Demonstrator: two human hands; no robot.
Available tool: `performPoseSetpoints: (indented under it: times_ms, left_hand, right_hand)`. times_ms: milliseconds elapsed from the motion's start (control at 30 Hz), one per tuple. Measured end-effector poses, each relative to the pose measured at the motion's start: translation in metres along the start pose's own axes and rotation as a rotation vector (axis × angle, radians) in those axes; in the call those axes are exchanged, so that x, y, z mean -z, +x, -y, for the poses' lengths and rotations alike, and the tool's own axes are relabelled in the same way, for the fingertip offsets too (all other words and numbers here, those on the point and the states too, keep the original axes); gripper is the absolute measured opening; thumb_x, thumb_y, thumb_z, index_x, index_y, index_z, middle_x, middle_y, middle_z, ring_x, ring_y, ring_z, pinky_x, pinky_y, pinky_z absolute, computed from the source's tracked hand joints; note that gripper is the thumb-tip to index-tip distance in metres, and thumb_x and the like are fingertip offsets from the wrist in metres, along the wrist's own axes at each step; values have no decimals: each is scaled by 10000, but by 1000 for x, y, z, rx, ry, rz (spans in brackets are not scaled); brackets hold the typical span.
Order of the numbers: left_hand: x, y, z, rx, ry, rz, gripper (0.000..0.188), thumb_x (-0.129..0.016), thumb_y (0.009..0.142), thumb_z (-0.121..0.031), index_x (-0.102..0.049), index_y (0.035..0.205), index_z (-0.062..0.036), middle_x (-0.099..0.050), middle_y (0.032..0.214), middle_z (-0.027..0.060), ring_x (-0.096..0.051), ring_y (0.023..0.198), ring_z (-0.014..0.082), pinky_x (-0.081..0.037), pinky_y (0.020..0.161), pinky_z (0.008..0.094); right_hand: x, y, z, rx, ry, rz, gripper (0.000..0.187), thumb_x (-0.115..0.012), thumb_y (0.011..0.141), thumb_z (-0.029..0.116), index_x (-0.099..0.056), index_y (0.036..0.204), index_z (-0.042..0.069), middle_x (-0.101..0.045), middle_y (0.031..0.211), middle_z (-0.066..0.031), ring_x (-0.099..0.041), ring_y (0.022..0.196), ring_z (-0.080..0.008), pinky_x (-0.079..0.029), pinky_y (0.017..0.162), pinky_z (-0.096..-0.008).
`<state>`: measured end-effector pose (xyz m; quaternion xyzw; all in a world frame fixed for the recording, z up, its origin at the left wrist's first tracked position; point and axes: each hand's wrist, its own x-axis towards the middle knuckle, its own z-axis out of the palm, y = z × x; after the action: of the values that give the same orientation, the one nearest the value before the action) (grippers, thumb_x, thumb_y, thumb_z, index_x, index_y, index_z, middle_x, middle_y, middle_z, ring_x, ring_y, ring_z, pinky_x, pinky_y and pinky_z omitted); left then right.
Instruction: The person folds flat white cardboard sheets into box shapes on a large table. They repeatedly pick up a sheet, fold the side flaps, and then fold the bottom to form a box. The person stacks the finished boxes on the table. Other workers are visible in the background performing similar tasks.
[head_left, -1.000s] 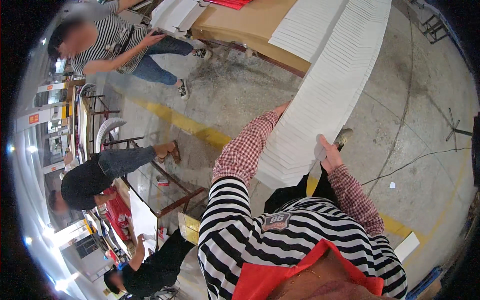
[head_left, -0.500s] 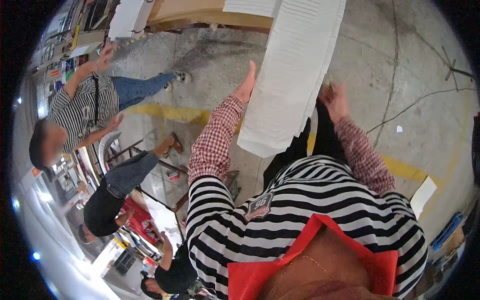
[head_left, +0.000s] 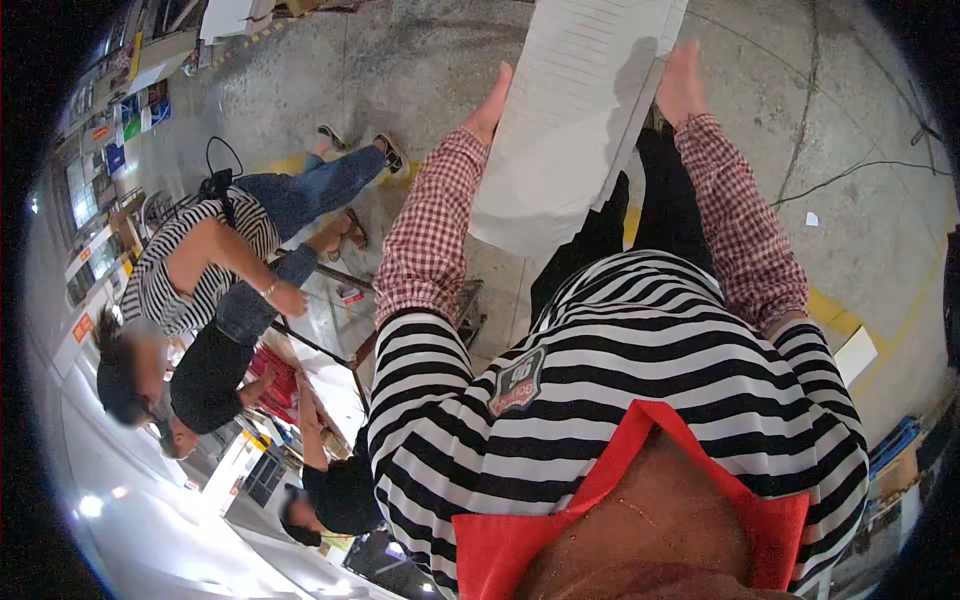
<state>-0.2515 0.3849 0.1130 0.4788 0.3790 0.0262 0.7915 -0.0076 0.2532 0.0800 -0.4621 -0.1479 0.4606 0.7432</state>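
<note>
A long stack of white sheets (head_left: 560,130) extends from in front of my body past the upper edge of the view. Its layered edges show along the right side, and a dark shadow falls across its upper part. My left hand (head_left: 490,105) lies flat along the left edge, fingers stretched upward and partly hidden by the stack. Against the right edge rests my right hand (head_left: 682,85), fingers straight and palm toward the sheets. Neither hand is wrapped round anything. What supports the stack is hidden beneath it.
At the left, a person in a striped shirt (head_left: 215,255) stands close to a person in black (head_left: 205,385). Another person in black (head_left: 340,495) is lower down. A dark cable (head_left: 850,175) crosses the concrete floor at right, near a white scrap (head_left: 812,219).
My right hand has moved up and in against the stack's right edge. Both hands sit farther up in view. The striped-shirt person has moved rightward toward the person in black.
</note>
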Motion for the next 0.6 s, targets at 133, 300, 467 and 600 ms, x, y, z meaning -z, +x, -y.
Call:
performPoseSetpoints:
  times_ms: [133, 300, 467, 600]
  left_hand:
    - [27, -15, 34, 162, -267, 32, 874, -180, 835, -727, -282, 1409, -75, -366, 1403, 125, -370, 1273, 273, -336, 1032, 379]
    - [-16, -35, 4, 156, -230, -78, 851, -176, 851, -705, -267, 1412, -71, -341, 1414, 133, -350, 1285, 270, -324, 1042, 374]
    - [-5, -37, 5, 96, -114, -61, 817, -180, 866, -684, -276, 1412, -84, -359, 1409, 103, -367, 1277, 238, -322, 1041, 353]
    - [10, -29, 1, 96, -127, -21, 823, -174, 864, -686, -259, 1418, -83, -334, 1426, 89, -342, 1293, 235, -299, 1055, 352]
  right_hand:
    - [15, -21, -2, -168, 269, -165, 905, -253, 853, 699, 2, 1445, 64, -80, 1507, -98, -206, 1346, -276, -189, 1081, -418]
    - [28, -56, -64, -284, 356, -191, 878, -256, 854, 696, -113, 1440, 59, -228, 1469, -82, -259, 1318, -232, -197, 1073, -364]
    - [-13, -68, -64, -406, 316, -88, 854, -248, 860, 690, -214, 1413, 41, -324, 1421, -79, -314, 1286, -220, -212, 1073, -340]
    - [-1, -30, -31, -265, 190, -282, 845, -239, 869, 679, -202, 1414, 34, -302, 1432, -114, -311, 1295, -255, -222, 1070, -374]
